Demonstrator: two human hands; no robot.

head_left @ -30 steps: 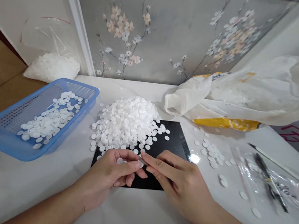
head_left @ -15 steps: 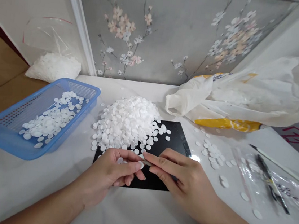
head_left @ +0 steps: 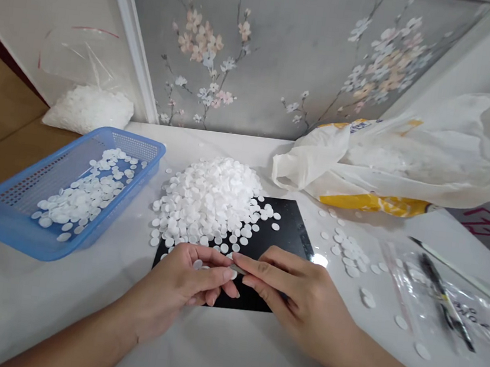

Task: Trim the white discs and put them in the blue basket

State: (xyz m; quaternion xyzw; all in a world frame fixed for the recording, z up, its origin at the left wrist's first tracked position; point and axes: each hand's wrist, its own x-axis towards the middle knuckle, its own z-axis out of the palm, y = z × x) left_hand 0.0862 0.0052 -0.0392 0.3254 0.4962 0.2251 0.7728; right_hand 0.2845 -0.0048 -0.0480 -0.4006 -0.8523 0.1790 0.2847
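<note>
The white table [head_left: 88, 331] fills the lower frame. At the right, a white and yellow plastic bag [head_left: 412, 162] lies on it; at the left stands a blue basket [head_left: 48, 183] with white discs inside. A black mat [head_left: 288, 230] lies in the centre, partly under a large pile of white discs [head_left: 212, 197]. In the upper left, a clear bag of white pieces [head_left: 89, 108] sits behind the basket.

In the lower centre, the hands almost meet over the mat. The right hand [head_left: 302, 298] has its thumb and index finger closed on a thin, greyish tool [head_left: 238, 269], mostly hidden. The left hand [head_left: 191, 278], loosely curled, pinches a small white disc [head_left: 232, 274] between thumb and fingers at the tool's tip, with more discs by its fingers. At the right lie a clear zip bag [head_left: 474, 313], a black pen-like item [head_left: 445, 300] and loose discs [head_left: 350, 253].
</note>
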